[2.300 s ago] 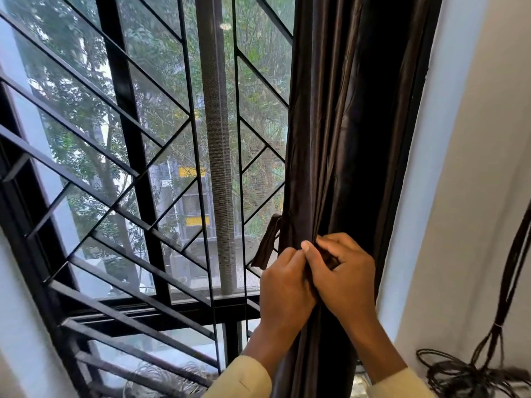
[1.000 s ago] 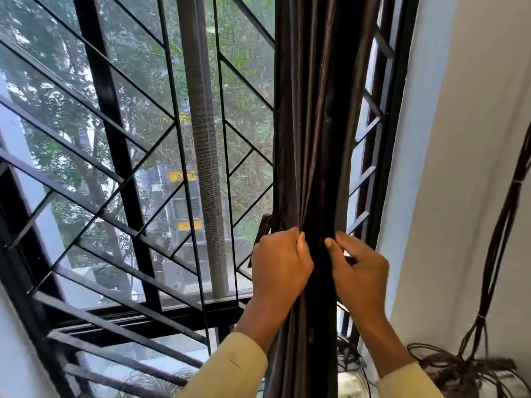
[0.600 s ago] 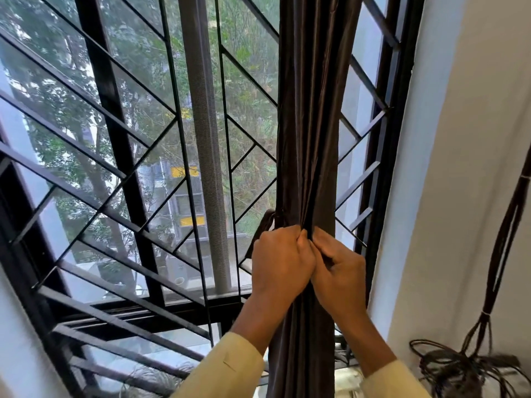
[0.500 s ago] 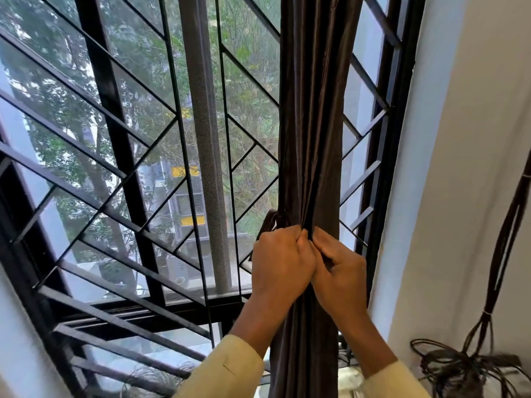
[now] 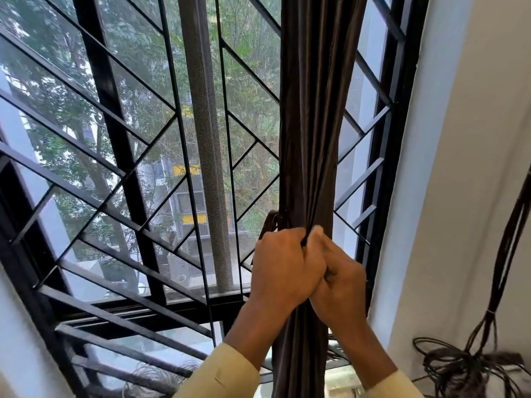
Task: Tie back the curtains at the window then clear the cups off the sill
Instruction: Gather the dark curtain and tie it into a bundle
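Head camera looks at a dark brown, glossy fabric curtain (image 5: 311, 133) gathered into a narrow upright bunch in front of the black metal window grille (image 5: 115, 145), right of the window's middle. The left hand (image 5: 283, 268) and the right hand (image 5: 343, 288) are both curled tight round the bunch, knuckles touching. A dark brown fabric strap (image 5: 269, 222) pokes out just left of the curtain, above the left hand.

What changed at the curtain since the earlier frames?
The curtain was gathered into a narrower bunch, uncovering the window bars to its right. A second ago the hands were apart; now the left hand and right hand press together, both gripping it. The strap at its left edge and the cables stayed put.
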